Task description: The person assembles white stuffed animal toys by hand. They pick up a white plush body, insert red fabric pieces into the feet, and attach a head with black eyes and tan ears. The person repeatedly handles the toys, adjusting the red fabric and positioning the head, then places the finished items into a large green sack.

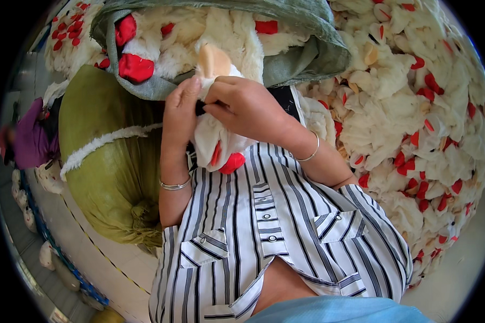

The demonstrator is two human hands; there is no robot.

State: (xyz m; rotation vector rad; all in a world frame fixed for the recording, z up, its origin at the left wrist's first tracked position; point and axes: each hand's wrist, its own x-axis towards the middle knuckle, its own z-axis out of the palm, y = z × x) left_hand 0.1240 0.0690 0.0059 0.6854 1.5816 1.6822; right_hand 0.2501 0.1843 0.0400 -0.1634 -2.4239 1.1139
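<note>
In front of my chest I hold a white plush toy skin with both hands. A beige flap sticks up from its top, and a red patch shows at its lower end. My left hand is closed on its left side, the thumb near the beige flap. My right hand has its fingers bent in a pinch at the middle of the piece. Something small and dark shows between the two hands; I cannot make out what it is. My right hand's back partly hides the plush.
An open grey-green sack full of white and red plush pieces lies just beyond my hands. A tied olive sack stands at my left, a strip of white fluff across it. On the right rises a big heap of plush pieces. A person in purple is at far left.
</note>
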